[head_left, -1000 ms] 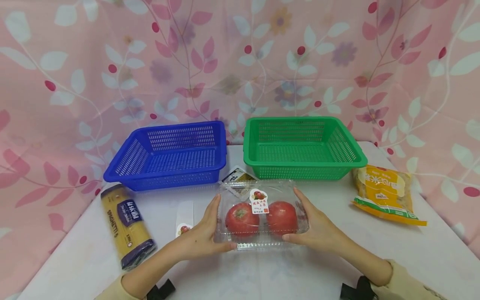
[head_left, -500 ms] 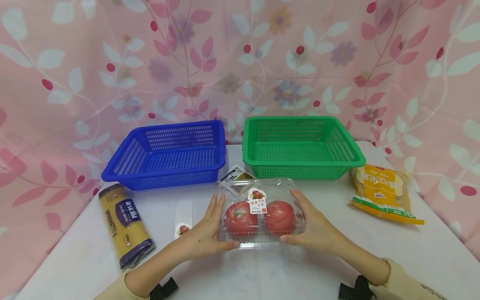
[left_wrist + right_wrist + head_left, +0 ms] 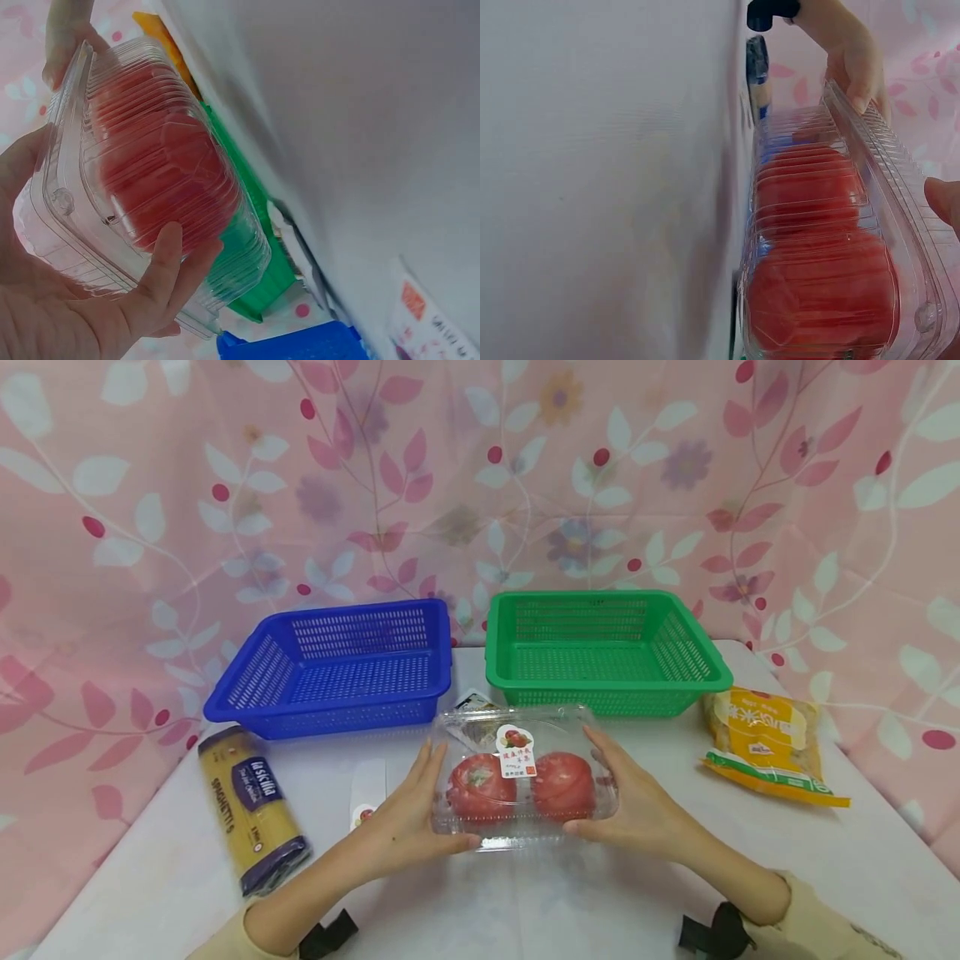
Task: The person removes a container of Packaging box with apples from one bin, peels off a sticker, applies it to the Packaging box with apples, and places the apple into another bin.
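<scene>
A clear plastic clamshell box (image 3: 517, 841) is held level over the middle of the white table, its lid down. Inside lie two red tomatoes (image 3: 482, 787), and a white sticker (image 3: 516, 752) with a fruit picture is on the lid. My left hand (image 3: 401, 814) grips the box's left end, thumb along the front edge. The right end is gripped by my right hand (image 3: 637, 810) in the same way. In the left wrist view, fingers (image 3: 161, 270) press against the box wall (image 3: 82, 172). Both wrist views show the tomatoes through the ribbed plastic.
Behind the box stand a blue basket (image 3: 337, 725) and a green basket (image 3: 607, 700). A spaghetti pack (image 3: 251, 810) lies left, a yellow food bag (image 3: 765, 743) right. A white card strip (image 3: 369, 781) lies by my left hand; a flat packet (image 3: 472, 700) is partly hidden behind the box.
The box, held in both hands, has risen slightly and moved a little away toward the baskets. More of the flat packet is now covered. The other things stay put.
</scene>
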Available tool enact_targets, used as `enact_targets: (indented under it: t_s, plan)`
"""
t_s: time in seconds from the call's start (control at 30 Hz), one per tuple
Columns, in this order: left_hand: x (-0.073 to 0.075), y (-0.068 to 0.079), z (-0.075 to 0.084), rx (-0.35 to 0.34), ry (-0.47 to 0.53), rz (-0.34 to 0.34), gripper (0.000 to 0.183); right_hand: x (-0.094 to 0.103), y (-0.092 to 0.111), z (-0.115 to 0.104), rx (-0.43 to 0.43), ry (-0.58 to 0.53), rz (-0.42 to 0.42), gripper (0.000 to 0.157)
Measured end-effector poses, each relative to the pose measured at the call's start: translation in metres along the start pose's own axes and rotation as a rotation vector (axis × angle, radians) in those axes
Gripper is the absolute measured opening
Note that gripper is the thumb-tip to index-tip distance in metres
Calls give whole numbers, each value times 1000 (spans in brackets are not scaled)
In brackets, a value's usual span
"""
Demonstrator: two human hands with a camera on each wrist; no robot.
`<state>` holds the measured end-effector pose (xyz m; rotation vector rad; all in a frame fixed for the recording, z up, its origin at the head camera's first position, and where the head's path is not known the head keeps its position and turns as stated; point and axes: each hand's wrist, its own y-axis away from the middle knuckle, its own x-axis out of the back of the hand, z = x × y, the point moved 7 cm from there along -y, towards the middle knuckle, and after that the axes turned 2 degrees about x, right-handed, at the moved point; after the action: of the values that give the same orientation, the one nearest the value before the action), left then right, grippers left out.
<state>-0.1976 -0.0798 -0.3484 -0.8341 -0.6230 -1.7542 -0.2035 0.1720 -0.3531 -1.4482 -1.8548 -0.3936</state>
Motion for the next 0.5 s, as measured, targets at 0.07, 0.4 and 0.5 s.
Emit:
enact_targets:
  t_s: [0.07, 0.4, 0.5]
  plan:
    - [3, 1, 3, -7, -3, 9, 122, 3, 0, -2, 7, 0, 5, 109]
    - [15, 6, 16, 2, -34, 31, 122, 16, 0, -11, 6, -4, -5, 105]
    - [20, 7, 20, -5, -53, 62, 121, 21, 0, -15, 26, 5, 2, 104]
